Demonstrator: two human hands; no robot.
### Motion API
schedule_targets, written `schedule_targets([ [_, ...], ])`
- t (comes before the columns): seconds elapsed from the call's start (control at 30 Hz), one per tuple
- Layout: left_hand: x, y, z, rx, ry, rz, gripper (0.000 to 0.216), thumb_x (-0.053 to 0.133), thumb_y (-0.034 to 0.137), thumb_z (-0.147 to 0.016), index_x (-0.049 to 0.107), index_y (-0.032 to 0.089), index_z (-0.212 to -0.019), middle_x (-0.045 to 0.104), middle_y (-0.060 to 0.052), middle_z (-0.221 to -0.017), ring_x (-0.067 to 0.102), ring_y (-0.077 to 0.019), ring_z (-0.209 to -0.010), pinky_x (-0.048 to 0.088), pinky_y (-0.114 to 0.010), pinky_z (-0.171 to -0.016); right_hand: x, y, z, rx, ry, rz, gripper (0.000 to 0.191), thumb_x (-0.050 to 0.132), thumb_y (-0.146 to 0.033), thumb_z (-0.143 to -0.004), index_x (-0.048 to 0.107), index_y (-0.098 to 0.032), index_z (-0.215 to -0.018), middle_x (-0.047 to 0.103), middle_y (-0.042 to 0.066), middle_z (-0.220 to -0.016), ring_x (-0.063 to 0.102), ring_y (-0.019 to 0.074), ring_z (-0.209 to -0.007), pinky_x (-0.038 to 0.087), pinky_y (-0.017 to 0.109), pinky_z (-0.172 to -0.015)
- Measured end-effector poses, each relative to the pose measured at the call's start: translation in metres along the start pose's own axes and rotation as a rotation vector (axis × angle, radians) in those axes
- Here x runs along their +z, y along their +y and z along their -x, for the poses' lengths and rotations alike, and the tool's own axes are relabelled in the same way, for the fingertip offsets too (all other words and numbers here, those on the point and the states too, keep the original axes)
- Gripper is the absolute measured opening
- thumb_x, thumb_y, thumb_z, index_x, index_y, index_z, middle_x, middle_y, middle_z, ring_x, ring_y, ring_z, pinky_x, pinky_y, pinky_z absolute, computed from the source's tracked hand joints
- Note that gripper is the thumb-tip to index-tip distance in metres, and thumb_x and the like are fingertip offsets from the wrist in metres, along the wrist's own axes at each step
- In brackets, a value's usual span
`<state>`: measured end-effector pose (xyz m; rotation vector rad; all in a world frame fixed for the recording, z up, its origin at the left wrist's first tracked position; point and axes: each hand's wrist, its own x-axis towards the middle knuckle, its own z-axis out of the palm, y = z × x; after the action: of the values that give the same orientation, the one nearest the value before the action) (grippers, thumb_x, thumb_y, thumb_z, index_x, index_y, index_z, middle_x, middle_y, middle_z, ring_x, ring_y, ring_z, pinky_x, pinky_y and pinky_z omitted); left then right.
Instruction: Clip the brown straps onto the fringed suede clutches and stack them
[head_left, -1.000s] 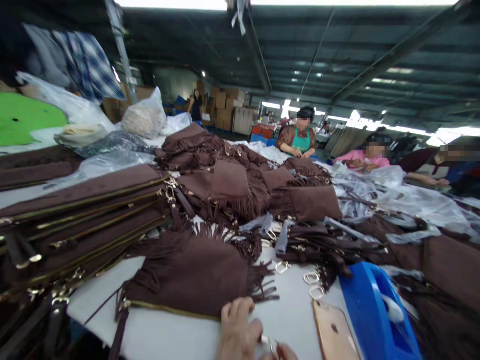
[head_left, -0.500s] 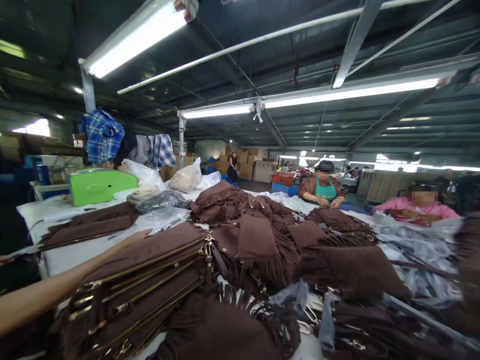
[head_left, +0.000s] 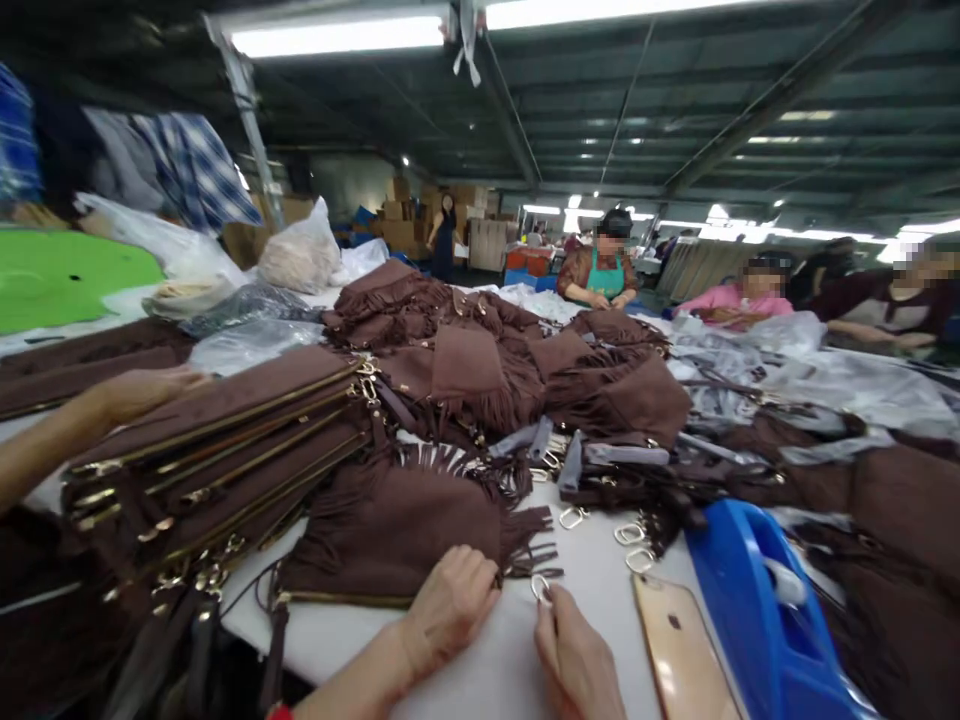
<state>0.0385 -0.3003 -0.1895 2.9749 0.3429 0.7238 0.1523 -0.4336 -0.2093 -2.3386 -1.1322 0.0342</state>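
Now pinching the little shiny metal ring (head_left: 540,587) in the right hand (head_left: 577,660) just beside the soft brown fringed bag (head_left: 390,530), left hand (head_left: 450,605) resting half curled on it, gripping nothing; needs steady fingers next.

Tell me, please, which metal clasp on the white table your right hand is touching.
The clasp just below the fringe of the nearest bag, at the fingertips of the right hand; the other clasps lie untouched farther right.

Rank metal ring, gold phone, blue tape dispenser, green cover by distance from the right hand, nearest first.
1. Metal ring, at the right hand's fingertips.
2. Gold phone, just right.
3. Blue tape dispenser, farther right.
4. Green cover, far left.
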Motion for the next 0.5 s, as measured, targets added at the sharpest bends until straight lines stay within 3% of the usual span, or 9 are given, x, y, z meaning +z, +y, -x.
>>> schedule_targets([
  [0.23,-0.026,0.003,0.008,-0.117,-0.147,0.313,0.008,0.048,0.013,-0.081,0.053,0.017,-0.086,0.059,-0.002,-0.077,0.053,-0.0167,-0.071,0.043,-0.027,-0.062,-0.01,-0.023,-0.01,-0.283,0.054,0.061,0.021,0.027,-0.026,-0.091,0.047,-0.021,-0.087,0.063,0.0,-0.065,0.061,0.0152,-0.051,0.038,0.025,-0.045],
  [0.5,-0.018,0.012,0.009,-0.213,-0.101,0.308,0.016,0.049,0.011,-0.073,0.055,0.019,-0.085,0.058,-0.001,-0.076,0.053,-0.0167,-0.071,0.042,-0.028,-0.063,-0.004,-0.034,-0.01,-0.348,0.138,0.167,0.027,0.019,-0.024,-0.092,0.044,-0.02,-0.084,0.061,0.001,-0.061,0.06,0.0148,-0.048,0.038,0.025,-0.043],
])
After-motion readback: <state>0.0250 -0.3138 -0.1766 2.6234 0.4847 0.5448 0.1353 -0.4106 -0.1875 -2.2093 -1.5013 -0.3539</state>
